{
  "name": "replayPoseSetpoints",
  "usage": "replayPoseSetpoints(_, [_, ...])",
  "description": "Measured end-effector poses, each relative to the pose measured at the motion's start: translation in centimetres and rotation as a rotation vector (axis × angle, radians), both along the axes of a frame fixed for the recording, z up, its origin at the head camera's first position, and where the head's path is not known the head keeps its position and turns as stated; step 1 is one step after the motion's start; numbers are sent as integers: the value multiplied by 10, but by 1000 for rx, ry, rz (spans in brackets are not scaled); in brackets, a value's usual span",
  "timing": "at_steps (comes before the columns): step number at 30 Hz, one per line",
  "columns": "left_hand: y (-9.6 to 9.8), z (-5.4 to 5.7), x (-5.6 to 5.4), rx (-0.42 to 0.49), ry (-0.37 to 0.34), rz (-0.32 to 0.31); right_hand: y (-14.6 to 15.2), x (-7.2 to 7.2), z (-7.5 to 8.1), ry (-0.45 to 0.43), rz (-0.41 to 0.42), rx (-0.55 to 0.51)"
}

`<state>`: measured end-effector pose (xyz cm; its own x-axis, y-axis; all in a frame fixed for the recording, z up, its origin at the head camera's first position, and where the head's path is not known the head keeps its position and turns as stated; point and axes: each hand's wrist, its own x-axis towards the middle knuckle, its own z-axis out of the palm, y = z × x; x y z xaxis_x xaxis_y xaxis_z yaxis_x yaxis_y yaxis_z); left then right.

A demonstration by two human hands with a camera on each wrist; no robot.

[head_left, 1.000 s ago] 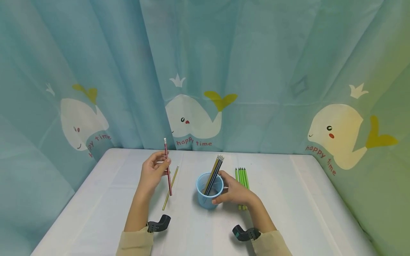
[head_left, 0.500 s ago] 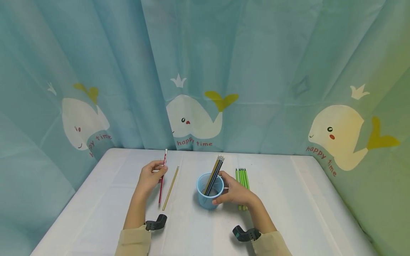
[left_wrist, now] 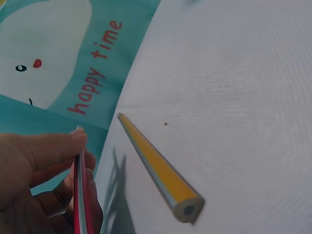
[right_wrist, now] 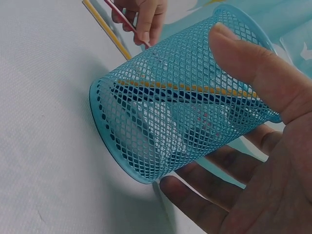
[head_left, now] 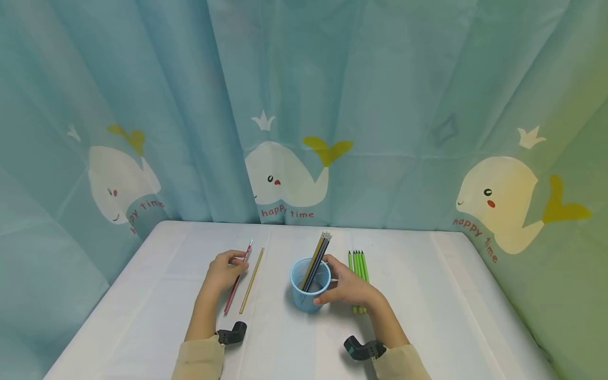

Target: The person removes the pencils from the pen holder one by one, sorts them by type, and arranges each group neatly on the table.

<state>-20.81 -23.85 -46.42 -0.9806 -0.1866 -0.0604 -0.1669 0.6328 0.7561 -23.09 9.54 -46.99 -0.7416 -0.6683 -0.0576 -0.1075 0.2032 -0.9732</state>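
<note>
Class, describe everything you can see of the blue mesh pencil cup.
The blue mesh pencil cup is a round holder of light blue wire mesh with a solid rim. It stands upright on the white table, open at the top. Several pencils lean inside it, ends above the rim. The right hand wraps its side.

One red pencil and one yellow pencil lie side by side on the tabletop. Four green pencils lie in a row. One blue mesh pencil cup stands there, holding a bundle of dark and yellow pencils too closely packed to count. Three whale prints show on the curtain. Two hands are in view.
</note>
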Motion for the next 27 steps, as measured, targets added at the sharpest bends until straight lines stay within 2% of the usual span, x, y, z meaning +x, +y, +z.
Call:
replayPoseSetpoints(17, [4, -8, 1, -53, -19, 18, 0, 1, 2, -5, -4, 3])
replayPoseSetpoints(22, [5, -2, 1, -47, 8, 9, 0, 1, 2, 0, -5, 6])
replayPoseSetpoints(27, [10, 11, 3, 11, 42, -21, 0, 1, 1, 4, -7, 7])
